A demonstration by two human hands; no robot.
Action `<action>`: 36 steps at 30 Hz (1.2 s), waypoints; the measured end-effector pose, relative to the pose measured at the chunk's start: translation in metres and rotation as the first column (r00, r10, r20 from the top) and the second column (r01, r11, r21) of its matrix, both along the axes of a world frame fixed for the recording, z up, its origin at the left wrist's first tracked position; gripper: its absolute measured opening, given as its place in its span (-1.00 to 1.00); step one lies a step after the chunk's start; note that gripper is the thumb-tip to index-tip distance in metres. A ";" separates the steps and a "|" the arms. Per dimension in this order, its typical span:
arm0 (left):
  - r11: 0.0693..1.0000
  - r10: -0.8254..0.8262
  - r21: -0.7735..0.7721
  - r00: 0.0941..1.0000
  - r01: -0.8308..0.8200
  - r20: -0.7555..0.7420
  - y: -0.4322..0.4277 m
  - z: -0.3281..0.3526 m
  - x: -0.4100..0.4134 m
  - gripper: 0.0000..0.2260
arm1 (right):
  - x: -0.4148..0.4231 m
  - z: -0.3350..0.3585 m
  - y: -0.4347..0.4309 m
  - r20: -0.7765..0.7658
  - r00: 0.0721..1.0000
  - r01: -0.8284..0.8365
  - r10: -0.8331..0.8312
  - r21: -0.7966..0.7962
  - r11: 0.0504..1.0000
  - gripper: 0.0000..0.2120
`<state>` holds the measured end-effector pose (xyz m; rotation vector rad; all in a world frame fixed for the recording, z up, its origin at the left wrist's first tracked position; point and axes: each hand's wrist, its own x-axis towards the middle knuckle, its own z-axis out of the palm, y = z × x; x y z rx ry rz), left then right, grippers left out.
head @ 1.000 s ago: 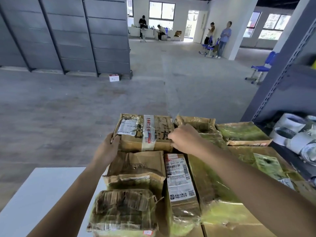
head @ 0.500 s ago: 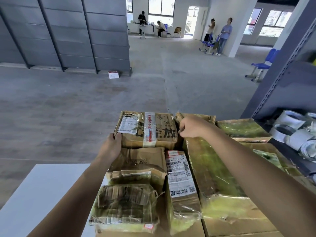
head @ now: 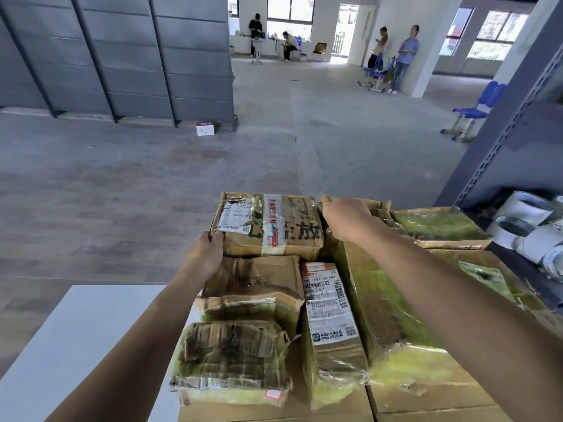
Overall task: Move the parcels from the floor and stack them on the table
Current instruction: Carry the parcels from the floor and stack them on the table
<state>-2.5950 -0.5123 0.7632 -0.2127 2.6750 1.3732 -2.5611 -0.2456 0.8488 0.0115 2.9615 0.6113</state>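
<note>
Several taped brown cardboard parcels are stacked on the white table (head: pixel 76 333). At the far end of the stack lies a taped parcel (head: pixel 274 226) with a white label and black characters. My left hand (head: pixel 204 257) grips its near left corner, thumb on top. My right hand (head: pixel 345 219) rests curled on the parcel just right of it (head: pixel 380 208), fingers hooked over its far left corner. Nearer me lie a creased brown parcel (head: pixel 259 284), a labelled narrow parcel (head: pixel 329 318), a heavily taped bundle (head: pixel 231 357) and a long flat parcel (head: pixel 393 303).
A grey metal shelf post (head: pixel 505 126) rises at the right, with white tape rolls (head: pixel 524 226) on its shelf. Grey partition panels (head: pixel 122 56) stand at the far left, a small white box (head: pixel 204 128) on the floor by them. Blue chairs (head: pixel 475 111) and several people are farther off.
My right hand slid from the taped parcel's right edge onto the far corner of the neighbouring parcel. My left hand stayed at the parcel's left corner. The view tilted up slightly.
</note>
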 end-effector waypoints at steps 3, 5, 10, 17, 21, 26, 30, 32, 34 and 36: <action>0.999 0.011 -0.037 1.000 -0.011 -0.005 0.003 0.001 0.003 -0.56 | 0.003 -0.003 0.002 0.013 1.000 0.001 0.000 -0.064 0.998 -0.80; 0.999 0.009 -0.031 1.000 -0.009 0.002 0.003 0.001 0.006 -0.56 | 0.007 -0.009 0.001 0.016 1.000 0.009 -0.006 -0.146 0.989 -0.80; 0.979 -0.031 0.201 0.996 0.012 0.089 -0.012 0.007 0.016 -0.51 | 0.026 -0.014 0.005 0.012 0.997 0.077 -0.077 -0.306 0.949 -0.61; 0.995 -0.102 0.005 0.982 0.102 0.157 -0.030 0.012 0.064 -0.39 | 0.075 -0.021 -0.049 -0.166 0.983 -0.119 0.077 -0.259 0.958 -0.70; 0.984 -0.176 0.019 0.948 0.177 0.265 -0.053 0.011 0.092 -0.33 | 0.113 -0.022 -0.085 -0.164 0.980 -0.161 0.113 -0.318 0.935 -0.72; 0.966 -0.257 0.072 0.887 0.249 0.385 -0.090 -0.001 0.122 -0.28 | 0.156 -0.028 -0.119 -0.130 0.989 -0.119 0.073 -0.395 0.911 -0.73; 0.961 -0.275 0.142 0.881 0.238 0.384 -0.098 -0.008 0.134 -0.28 | 0.170 -0.040 -0.134 0.054 0.999 0.027 -0.002 -0.462 0.886 -0.73; 0.950 -0.298 0.200 0.890 0.240 0.345 -0.095 -0.011 0.139 -0.32 | 0.172 -0.044 -0.137 0.041 0.998 0.054 -0.039 -0.485 0.873 -0.73; 0.934 -0.328 0.241 0.898 0.262 0.294 -0.089 -0.011 0.143 -0.44 | 0.173 -0.044 -0.137 0.019 0.997 0.073 -0.074 -0.513 0.855 -0.75; 0.920 -0.353 0.265 0.906 0.290 0.235 -0.082 -0.010 0.146 -0.63 | 0.175 -0.042 -0.135 0.013 0.995 0.091 -0.099 -0.525 0.846 -0.76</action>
